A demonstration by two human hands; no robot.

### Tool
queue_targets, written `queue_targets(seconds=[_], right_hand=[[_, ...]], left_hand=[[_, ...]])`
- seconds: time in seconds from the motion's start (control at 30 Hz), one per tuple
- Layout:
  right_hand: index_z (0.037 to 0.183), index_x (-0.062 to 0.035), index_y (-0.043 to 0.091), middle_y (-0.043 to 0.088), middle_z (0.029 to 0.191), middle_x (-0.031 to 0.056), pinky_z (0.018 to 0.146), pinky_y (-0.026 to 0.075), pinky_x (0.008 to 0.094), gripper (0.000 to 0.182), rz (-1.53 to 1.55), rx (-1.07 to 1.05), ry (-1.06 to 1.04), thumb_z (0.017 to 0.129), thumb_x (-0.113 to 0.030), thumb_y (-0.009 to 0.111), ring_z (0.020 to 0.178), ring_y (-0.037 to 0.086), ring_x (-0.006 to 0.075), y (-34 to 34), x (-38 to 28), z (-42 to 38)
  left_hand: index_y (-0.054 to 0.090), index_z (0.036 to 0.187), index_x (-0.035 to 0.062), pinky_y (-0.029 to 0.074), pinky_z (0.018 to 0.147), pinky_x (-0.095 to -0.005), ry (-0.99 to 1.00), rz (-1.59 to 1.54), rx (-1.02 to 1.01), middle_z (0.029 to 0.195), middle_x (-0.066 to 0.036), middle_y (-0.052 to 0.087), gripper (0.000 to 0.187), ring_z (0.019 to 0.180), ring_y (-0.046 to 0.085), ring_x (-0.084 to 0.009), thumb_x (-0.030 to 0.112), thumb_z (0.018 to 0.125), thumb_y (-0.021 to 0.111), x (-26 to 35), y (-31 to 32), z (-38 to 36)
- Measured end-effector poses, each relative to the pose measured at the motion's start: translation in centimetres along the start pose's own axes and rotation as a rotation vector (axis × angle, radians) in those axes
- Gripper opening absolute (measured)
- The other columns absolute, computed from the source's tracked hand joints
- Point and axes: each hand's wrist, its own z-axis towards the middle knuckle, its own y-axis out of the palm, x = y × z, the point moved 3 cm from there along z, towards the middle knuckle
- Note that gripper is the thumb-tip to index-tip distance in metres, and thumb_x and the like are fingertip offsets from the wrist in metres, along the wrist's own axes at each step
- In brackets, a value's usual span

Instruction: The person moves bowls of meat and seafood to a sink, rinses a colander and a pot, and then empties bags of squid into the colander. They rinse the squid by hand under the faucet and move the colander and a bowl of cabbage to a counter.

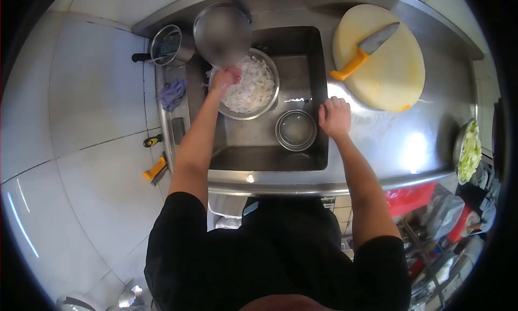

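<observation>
Black shirt (270, 262), cut off — left hand (229, 76) partly hides white pieces (251, 86) in bowl (247, 117)

- Twelve o'clock is taken as the sink's (251, 134) side farthest from the person.
- Inside the sink, a large bowl (274, 97) of sliced pieces (251, 87) is set at ten o'clock, a small bowl (297, 130) at five.
- The large bowl's rim is partly overlapped by a round vessel (222, 33) at eleven.
- On the bench (388, 143), a cutting board (396, 73) is placed at two, a knife (364, 52) laid on it, handle pointed to eight.
- A container (168, 41) is positioned at ten, a cloth (172, 95) at nine.
- A filled dish (468, 151) is located between three and four.
</observation>
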Motion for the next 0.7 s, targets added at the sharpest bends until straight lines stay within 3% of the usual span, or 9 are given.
queue_targets(seconds=[0.07,0.17,0.27,0.37,0.47,0.57,0.67,0.7], right_hand=[[0.083,-0.0098,0.059,0.055,0.088,0.0082,0.078,0.039,0.041,0.014,-0.003,-0.008,0.003,0.082,-0.024,0.058,0.089,0.052,0.0277,0.0,0.0,0.0],[0.084,-0.0099,0.059,0.055,0.088,0.0085,0.079,0.04,0.0408,0.014,-0.012,0.012,-0.016,0.082,-0.024,0.058,0.09,0.052,0.0278,0.3,0.1,0.0],[0.084,-0.01,0.059,0.056,0.089,0.0086,0.079,0.04,0.0407,0.014,-0.018,0.0,0.002,0.081,-0.024,0.058,0.09,0.052,0.0279,0.2,0.2,-0.2],[0.085,-0.0099,0.06,0.056,0.09,0.0087,0.079,0.04,0.041,0.015,-0.004,-0.01,0.005,0.082,-0.024,0.058,0.09,0.052,0.0278,0.2,0.3,0.0],[0.085,-0.0098,0.06,0.056,0.09,0.0087,0.08,0.04,0.0413,0.015,-0.022,-0.007,0.011,0.082,-0.025,0.058,0.092,0.052,0.0277,0.2,0.2,-0.2],[0.085,-0.01,0.06,0.056,0.09,0.0087,0.08,0.039,0.0411,0.015,-0.022,0.001,0.014,0.082,-0.025,0.058,0.092,0.052,0.0274,0.3,0.1,-0.2],[0.085,-0.0102,0.06,0.056,0.09,0.0085,0.08,0.039,0.0408,0.015,-0.022,-0.008,0.022,0.082,-0.025,0.058,0.092,0.052,0.0271,0.3,0.0,-0.2],[0.085,-0.0102,0.06,0.056,0.09,0.0084,0.08,0.039,0.0408,0.015,-0.027,-0.001,0.017,0.082,-0.025,0.058,0.091,0.052,0.0271,0.3,-0.1,-0.1]], left_hand=[[0.064,0.088,0.004,0.048,0.062,-0.0277,-0.05,-0.028,0.14,0.078,-0.005,0.063,0.019,0.069,0.06,-0.014,0.018,0.093,0.053,-1.3,-0.2,-0.9],[0.065,0.104,0.0027,0.053,0.076,-0.0308,-0.134,0.167,0.108,0.091,-0.008,0.068,0.024,0.081,0.064,-0.0168,0.018,0.096,0.049,-2.3,-1.6,-1.0],[0.065,0.105,0.0025,0.052,0.078,-0.0299,-0.152,0.296,0.024,0.095,-0.008,0.068,0.025,0.085,0.064,-0.0173,0.018,0.097,0.049,-2.2,-3.5,-0.5],[0.066,0.098,0.0057,0.048,0.064,-0.0256,-0.171,0.101,0.139,0.082,-0.002,0.064,0.019,0.071,0.058,-0.0126,0.022,0.093,0.057,0.7,-2.3,-2.0],[0.063,0.106,0.0027,0.049,0.07,-0.0293,-0.219,-0.069,0.132,0.088,-0.006,0.064,0.031,0.079,0.059,-0.0167,0.03,0.095,0.056,1.4,-3.0,-1.0],[0.055,0.116,-0.0044,0.048,0.086,-0.0374,-0.262,-0.335,0.107,0.105,-0.015,0.061,0.049,0.092,0.058,-0.0263,0.04,0.098,0.046,1.9,-3.1,0.3],[0.029,0.141,-0.0123,0.027,0.113,-0.0449,-0.332,-0.385,0.039,0.148,-0.025,0.033,0.087,0.134,0.035,-0.0366,0.063,0.098,0.021,3.5,-2.3,0.0],[0.027,0.141,-0.0133,0.026,0.114,-0.046,-0.318,-0.419,0.042,0.148,-0.027,0.032,0.087,0.134,0.034,-0.0384,0.062,0.098,0.021,4.0,-2.0,-0.1]])
